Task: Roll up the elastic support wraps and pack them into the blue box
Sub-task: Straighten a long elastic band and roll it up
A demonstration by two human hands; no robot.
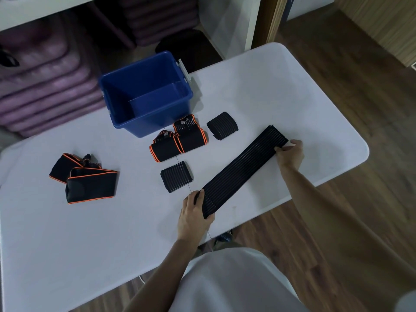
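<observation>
A long black ribbed elastic wrap lies stretched out flat on the white table. My left hand grips its near end, where a small roll has formed. My right hand pinches the wrap near its far end. Two rolled black ribbed wraps sit on the table. Two rolled orange-trimmed wraps lie side by side just in front of the blue box, which stands open with nothing in it. An unrolled orange-trimmed wrap lies crumpled at the left.
Purple mats are stacked on shelves behind the table. The table's front edge runs close to my body, and wooden floor shows at the right.
</observation>
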